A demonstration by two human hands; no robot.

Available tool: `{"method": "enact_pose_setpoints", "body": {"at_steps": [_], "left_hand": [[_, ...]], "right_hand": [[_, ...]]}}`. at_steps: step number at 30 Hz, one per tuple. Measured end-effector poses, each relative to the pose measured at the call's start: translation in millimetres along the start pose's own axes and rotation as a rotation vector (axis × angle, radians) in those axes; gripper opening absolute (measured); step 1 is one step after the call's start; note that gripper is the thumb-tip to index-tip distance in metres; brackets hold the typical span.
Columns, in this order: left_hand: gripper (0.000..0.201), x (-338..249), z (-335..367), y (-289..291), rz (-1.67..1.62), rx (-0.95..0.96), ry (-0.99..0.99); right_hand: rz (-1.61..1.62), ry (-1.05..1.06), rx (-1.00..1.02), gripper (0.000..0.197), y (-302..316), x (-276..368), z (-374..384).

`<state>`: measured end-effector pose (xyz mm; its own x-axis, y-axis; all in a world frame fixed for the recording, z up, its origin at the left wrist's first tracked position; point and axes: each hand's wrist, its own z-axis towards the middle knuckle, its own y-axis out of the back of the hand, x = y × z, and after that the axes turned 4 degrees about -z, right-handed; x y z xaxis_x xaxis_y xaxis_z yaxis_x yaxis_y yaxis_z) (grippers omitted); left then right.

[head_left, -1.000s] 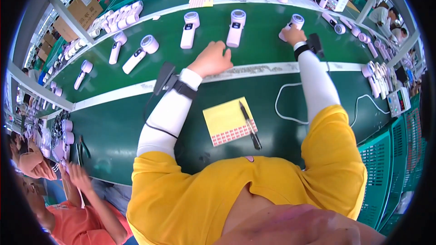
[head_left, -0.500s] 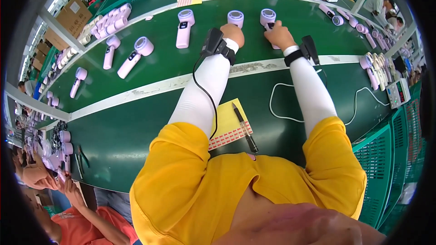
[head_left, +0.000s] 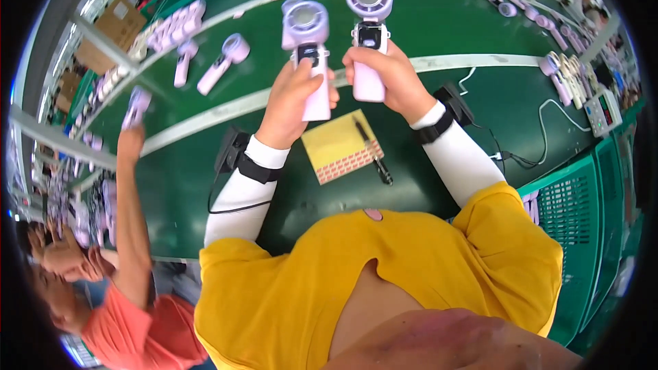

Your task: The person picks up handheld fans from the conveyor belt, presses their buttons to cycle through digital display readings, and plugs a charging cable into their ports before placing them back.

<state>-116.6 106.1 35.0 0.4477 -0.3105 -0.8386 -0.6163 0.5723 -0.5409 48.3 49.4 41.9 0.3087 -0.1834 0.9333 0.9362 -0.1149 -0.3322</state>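
Note:
My left hand (head_left: 293, 99) grips a lilac hand-held fan (head_left: 306, 41) by its handle, head pointing away from me. My right hand (head_left: 388, 81) holds a second lilac fan (head_left: 369, 7) the same way, just to the right of the first. Both fans are lifted above the green belt (head_left: 439, 27) and stand close together, side by side. Under my hands lies a yellow sheet of small stickers (head_left: 340, 145) with a black pen (head_left: 373, 152) across its right side. Black bands with cables sit on both my wrists.
More lilac fans (head_left: 224, 62) lie on the belt at the far left, and several others line the right edge (head_left: 558, 68). A person in an orange top reaches an arm (head_left: 130, 205) to the belt at my left. A green crate (head_left: 572, 212) stands at the right.
My hands were reaching far out to two fans on the belt. Both have since drawn back toward me, each with a fan lifted up.

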Motion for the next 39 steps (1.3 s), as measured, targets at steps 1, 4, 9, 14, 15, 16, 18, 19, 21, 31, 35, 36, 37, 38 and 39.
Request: {"method": "enact_pose_setpoints", "body": {"at_steps": [1, 4, 9, 14, 15, 16, 18, 19, 21, 31, 35, 36, 37, 38, 39], "left_hand": [[0.023, 3, -11, -1, 0.023, 0.044, -0.026], [0.026, 8, -45, -3, 0.084, 0.104, -0.067], [0.033, 15, -69, -8, 0.276, 0.026, -0.177], [0.036, 28, -77, 3, 0.313, 0.072, -0.136], [0.036, 30, -76, 5, 0.305, 0.087, -0.118], [0.036, 31, -76, 6, 0.296, 0.081, -0.109], [0.037, 32, -76, 6, 0.293, 0.112, -0.097], [0.038, 32, -76, 5, 0.292, 0.128, -0.092], [0.038, 32, -75, 6, 0.236, 0.109, -0.067], [0.038, 38, -74, 7, 0.19, 0.072, -0.049], [0.038, 39, -73, 7, 0.148, 0.058, -0.001], [0.038, 39, -73, 6, 0.146, 0.061, 0.0], [0.038, 39, -74, 5, 0.155, 0.058, -0.001], [0.038, 39, -75, 5, 0.163, 0.055, -0.003], [0.038, 38, -75, 4, 0.172, 0.052, -0.005]], "right_hand": [[-0.015, 0.016, 0.063, 0.017, -10, -4, -10], [-0.029, 0.022, 0.137, 0.018, -20, -21, -33], [-0.094, 0.062, 0.145, 0.019, -25, -37, -47], [-0.154, 0.023, 0.142, 0.021, -17, -56, -56], [-0.156, 0.013, 0.14, 0.022, -15, -56, -57], [-0.159, 0.003, 0.139, 0.023, -14, -57, -57], [-0.164, -0.019, 0.138, 0.024, -11, -57, -58], [-0.162, -0.024, 0.139, 0.025, -9, -56, -60], [-0.153, -0.03, 0.139, 0.027, -9, -58, -61], [-0.224, -0.049, 0.183, 0.031, -3, -54, -65], [-0.27, -0.041, 0.172, 0.032, 0, -54, -65], [-0.245, -0.068, 0.187, 0.033, 1, -52, -64], [-0.219, -0.095, 0.201, 0.033, 2, -51, -64], [-0.22, -0.095, 0.198, 0.033, 2, -51, -65], [-0.251, -0.071, 0.199, 0.034, 1, -51, -65]]}}
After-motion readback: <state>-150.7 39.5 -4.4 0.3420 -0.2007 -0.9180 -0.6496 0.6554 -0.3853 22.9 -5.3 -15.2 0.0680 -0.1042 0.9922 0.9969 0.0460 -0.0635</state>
